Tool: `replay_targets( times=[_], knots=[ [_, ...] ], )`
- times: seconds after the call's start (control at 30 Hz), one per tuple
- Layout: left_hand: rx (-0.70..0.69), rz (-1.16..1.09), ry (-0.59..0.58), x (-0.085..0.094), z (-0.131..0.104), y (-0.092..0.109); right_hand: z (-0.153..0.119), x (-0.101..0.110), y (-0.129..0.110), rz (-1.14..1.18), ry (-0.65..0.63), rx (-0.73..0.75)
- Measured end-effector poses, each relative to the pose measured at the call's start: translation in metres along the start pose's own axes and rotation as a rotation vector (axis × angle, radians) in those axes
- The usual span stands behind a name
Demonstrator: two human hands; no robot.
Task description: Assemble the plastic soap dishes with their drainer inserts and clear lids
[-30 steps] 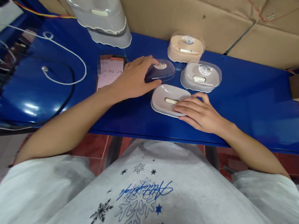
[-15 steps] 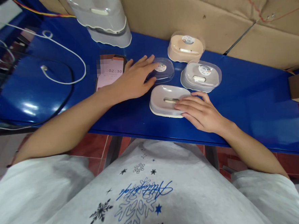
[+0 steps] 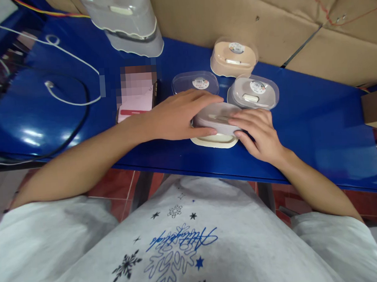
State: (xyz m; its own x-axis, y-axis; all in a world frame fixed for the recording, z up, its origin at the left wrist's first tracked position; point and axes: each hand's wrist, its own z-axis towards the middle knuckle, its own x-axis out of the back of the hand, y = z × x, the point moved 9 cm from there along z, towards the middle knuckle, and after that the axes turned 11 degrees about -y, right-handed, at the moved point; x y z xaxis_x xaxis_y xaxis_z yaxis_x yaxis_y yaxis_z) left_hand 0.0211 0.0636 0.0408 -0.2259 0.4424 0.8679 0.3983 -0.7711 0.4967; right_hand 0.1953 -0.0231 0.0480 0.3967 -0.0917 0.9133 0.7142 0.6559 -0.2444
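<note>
Both hands are on an oval pale-grey plastic dish (image 3: 217,113) that looks like a soap dish. It is raised and tilted above its cream base (image 3: 217,144), which rests on the table. My left hand (image 3: 180,116) grips the left end, thumb in front and fingers behind. At the right end, my right hand (image 3: 258,132) has its fingers over the rim and thumb at the front side. Behind my left hand lies a clear lid (image 3: 178,83) with a round sticker. A second grey dish under a clear lid (image 3: 251,98) stands just beyond my right hand.
A peach dish with a clear lid (image 3: 231,61) stands farther back against the cardboard boxes (image 3: 238,14). Stacked grey containers (image 3: 120,24) are at the back left. A phone (image 3: 137,95) lies left of my hand, with a white cable (image 3: 71,54) and a black cable beyond.
My left hand has moved from the clear lid to the grey dish and taken its left end. The dish has come up off its cream base. The phone's screen has changed.
</note>
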Motion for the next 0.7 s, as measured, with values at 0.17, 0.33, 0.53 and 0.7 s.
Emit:
replay_targets(
  times=[0.17, 0.33, 0.53, 0.7],
  knots=[
    [0.079, 0.034, 0.066, 0.008, 0.0, -0.008, -0.006, 0.004, -0.014, -0.022, 0.016, 0.084],
    [0.146, 0.099, 0.106, 0.012, 0.0, -0.016, -0.003, -0.016, -0.041, -0.009, -0.199, 0.259],
    [0.201, 0.143, 0.128, 0.013, -0.002, -0.024, 0.002, -0.016, -0.045, -0.024, -0.173, 0.31],
    [0.196, 0.13, 0.131, 0.011, -0.003, -0.029, 0.003, -0.011, -0.053, -0.012, -0.149, 0.351]
  ],
)
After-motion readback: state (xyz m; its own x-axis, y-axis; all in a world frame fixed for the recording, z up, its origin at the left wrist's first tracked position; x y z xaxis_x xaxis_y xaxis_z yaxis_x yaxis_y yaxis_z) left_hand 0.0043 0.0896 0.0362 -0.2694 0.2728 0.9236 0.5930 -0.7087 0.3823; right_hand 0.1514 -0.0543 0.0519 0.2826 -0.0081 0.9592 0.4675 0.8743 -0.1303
